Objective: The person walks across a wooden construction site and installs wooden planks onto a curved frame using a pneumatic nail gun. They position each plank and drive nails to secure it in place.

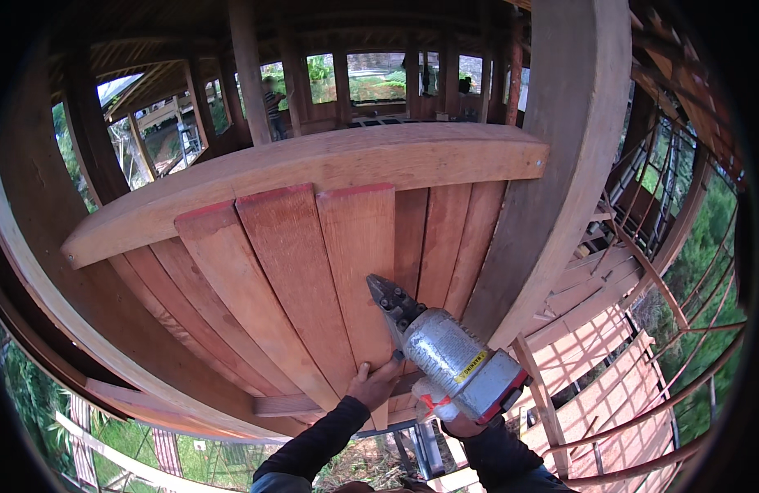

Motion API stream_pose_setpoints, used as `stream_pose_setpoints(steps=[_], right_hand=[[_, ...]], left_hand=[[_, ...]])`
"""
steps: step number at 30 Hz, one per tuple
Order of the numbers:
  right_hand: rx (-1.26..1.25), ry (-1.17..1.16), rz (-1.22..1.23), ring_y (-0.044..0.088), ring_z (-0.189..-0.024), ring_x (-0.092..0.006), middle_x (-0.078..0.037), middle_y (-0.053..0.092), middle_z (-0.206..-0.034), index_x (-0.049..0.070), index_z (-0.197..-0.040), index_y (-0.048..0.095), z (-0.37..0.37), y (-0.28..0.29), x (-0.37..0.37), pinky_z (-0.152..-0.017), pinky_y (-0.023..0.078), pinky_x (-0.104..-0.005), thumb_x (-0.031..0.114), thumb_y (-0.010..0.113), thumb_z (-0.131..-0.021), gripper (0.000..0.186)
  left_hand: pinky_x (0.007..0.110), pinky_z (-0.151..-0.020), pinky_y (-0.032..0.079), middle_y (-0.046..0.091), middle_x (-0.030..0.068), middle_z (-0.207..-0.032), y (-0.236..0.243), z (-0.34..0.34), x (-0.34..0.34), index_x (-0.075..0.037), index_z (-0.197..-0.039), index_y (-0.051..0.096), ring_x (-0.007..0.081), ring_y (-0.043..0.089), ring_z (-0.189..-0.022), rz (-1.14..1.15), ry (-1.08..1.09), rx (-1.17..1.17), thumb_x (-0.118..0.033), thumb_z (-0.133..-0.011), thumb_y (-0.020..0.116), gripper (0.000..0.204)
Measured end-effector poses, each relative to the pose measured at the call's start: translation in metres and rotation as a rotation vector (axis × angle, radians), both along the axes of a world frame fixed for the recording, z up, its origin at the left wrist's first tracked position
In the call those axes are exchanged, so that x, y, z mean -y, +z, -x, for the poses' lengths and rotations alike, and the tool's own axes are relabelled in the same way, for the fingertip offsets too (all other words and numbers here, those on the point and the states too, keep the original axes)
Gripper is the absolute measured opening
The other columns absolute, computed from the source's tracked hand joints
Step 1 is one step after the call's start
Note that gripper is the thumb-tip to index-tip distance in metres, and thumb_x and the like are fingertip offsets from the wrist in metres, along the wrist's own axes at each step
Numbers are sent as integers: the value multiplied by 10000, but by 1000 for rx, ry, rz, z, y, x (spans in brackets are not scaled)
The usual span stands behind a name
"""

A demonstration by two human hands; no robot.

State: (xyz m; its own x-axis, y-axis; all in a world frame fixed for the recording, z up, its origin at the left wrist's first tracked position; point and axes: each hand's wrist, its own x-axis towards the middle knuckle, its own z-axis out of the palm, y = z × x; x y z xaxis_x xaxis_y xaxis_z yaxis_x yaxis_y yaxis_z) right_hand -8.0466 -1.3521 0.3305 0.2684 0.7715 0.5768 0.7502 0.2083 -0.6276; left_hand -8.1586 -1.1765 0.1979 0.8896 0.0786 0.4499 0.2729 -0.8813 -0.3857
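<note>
A silver nail gun [453, 357] with a dark nose and red trim points up and left at a reddish wooden plank [359, 255], its tip close to the plank's right edge. My right hand [453, 415] grips the gun from below and is mostly hidden behind it. My left hand [373, 384] presses flat against the lower end of the same plank, just left of the gun. Both arms wear dark sleeves. Two more red-ended planks [256, 287] stand beside it to the left.
A thick horizontal beam [314, 177] runs above the planks, and a wide upright post [552, 164] stands to the right. Slatted timber framing [609, 361] and greenery lie below right. A person [274, 105] stands far back inside the wooden structure.
</note>
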Motion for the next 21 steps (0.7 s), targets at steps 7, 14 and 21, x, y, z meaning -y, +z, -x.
stream_pose_setpoints(steps=[7,14,21], right_hand=[[-559,81,-85,640,-836,-224,-51,653,-949,122,-1051,619,15,22,-5,-713,514,-345,310,709,-744,371],[-150,-95,-267,653,-838,-200,-68,660,-916,59,-1000,619,24,53,-12,-735,519,-329,189,745,-696,354],[-27,-195,-373,654,-835,-220,-98,655,-921,35,-971,621,26,54,-11,-727,510,-341,162,734,-701,319]], left_hand=[[426,-884,321,466,-38,-1324,-3,-3,4,-189,-970,667,46,377,-1213,36,13,88,-276,-806,530,231],[436,-908,288,446,-4,-1361,-85,-24,-33,-179,-953,672,58,341,-1245,-848,173,-54,-272,-781,527,243],[303,-1093,241,484,81,-1324,-4,-9,5,-16,-1211,476,252,375,-1273,44,11,-103,-405,-972,350,474]])
